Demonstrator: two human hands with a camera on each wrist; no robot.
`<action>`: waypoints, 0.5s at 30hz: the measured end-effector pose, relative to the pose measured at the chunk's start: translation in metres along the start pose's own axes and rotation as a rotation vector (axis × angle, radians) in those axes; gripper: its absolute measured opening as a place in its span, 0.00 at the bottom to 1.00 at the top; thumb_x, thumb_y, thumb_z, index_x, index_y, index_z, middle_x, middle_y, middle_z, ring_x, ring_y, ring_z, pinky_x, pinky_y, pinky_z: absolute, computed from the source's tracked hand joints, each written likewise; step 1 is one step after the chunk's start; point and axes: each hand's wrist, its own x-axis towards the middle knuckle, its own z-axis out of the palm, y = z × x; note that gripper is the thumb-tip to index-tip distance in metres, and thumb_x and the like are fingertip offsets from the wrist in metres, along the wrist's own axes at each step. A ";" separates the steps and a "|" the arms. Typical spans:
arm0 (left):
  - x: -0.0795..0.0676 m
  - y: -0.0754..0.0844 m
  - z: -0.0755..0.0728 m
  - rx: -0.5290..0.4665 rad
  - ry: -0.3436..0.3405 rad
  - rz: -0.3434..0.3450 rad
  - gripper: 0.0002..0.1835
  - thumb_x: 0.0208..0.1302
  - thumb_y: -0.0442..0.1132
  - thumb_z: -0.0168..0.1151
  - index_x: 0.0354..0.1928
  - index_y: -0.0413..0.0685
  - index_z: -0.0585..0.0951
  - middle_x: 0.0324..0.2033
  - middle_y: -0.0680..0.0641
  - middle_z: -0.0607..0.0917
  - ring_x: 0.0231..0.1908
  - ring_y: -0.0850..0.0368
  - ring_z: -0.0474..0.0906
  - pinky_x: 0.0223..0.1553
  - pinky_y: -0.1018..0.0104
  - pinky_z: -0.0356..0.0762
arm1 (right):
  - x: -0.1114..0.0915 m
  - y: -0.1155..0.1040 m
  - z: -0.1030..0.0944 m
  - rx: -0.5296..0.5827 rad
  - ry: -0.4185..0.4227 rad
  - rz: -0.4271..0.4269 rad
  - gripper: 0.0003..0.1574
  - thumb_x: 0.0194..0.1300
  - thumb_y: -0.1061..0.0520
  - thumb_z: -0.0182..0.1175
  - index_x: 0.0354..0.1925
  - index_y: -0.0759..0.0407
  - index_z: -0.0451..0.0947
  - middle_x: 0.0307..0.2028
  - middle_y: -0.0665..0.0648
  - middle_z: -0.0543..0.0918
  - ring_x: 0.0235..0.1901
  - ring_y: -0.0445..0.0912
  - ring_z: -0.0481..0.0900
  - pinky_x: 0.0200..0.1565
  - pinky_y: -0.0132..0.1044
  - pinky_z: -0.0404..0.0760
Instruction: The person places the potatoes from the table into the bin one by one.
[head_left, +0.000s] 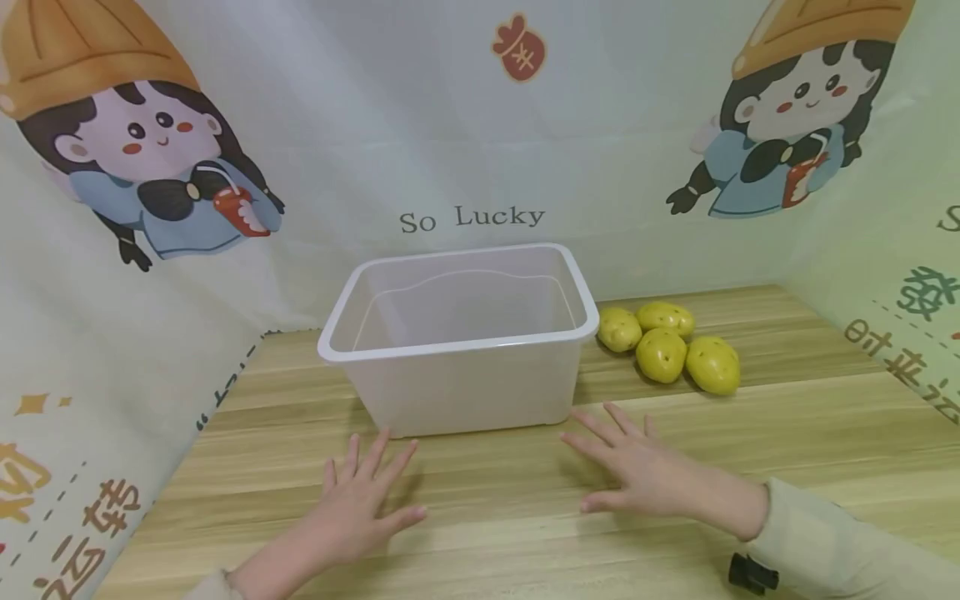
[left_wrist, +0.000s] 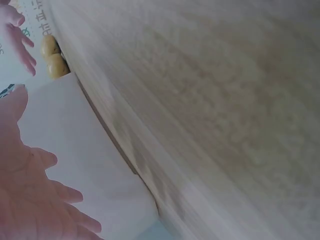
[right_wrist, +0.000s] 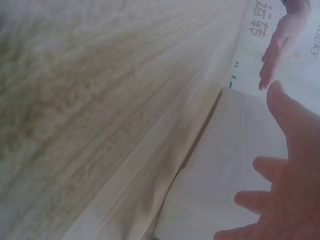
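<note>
A white plastic bin (head_left: pixel 465 387) stands upright on the wooden table, its inside bare. My left hand (head_left: pixel 356 508) hovers low over the wood in front of the bin's left corner, fingers spread and holding nothing. Opposite it, my right hand (head_left: pixel 637 467) is spread the same way near the bin's front right corner, also with nothing in it. Several yellow potatoes (head_left: pixel 661 356) lie in a cluster just right of the bin. In the left wrist view two potatoes (left_wrist: pixel 57 66) show past the bin's end.
The wooden table (head_left: pixel 480 533) runs up to a printed cloth backdrop (head_left: pixel 360 125) with cartoon figures and lettering, which also hangs along both sides. A small black clip (head_left: pixel 752 574) sits at my right sleeve (head_left: pixel 840 542).
</note>
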 end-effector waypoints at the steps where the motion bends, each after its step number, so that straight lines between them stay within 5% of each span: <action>1: 0.000 -0.001 0.000 -0.001 0.002 0.001 0.42 0.57 0.64 0.52 0.70 0.54 0.56 0.69 0.36 0.48 0.64 0.25 0.38 0.53 0.26 0.37 | 0.000 0.001 0.000 0.001 -0.003 0.006 0.48 0.53 0.31 0.56 0.66 0.52 0.61 0.68 0.61 0.54 0.62 0.73 0.50 0.46 0.76 0.51; 8: -0.001 -0.006 -0.004 -0.070 0.044 -0.020 0.41 0.59 0.60 0.55 0.69 0.50 0.56 0.69 0.34 0.47 0.63 0.23 0.36 0.54 0.26 0.33 | -0.001 0.005 -0.004 0.010 -0.023 0.029 0.48 0.54 0.34 0.58 0.66 0.53 0.59 0.69 0.61 0.52 0.63 0.73 0.48 0.47 0.76 0.49; 15: 0.002 -0.015 -0.018 -0.029 0.089 -0.030 0.42 0.61 0.60 0.52 0.70 0.45 0.54 0.68 0.31 0.47 0.62 0.22 0.37 0.54 0.26 0.37 | -0.004 0.010 -0.015 0.001 -0.005 0.054 0.48 0.53 0.34 0.58 0.66 0.52 0.59 0.68 0.62 0.53 0.63 0.72 0.50 0.48 0.76 0.48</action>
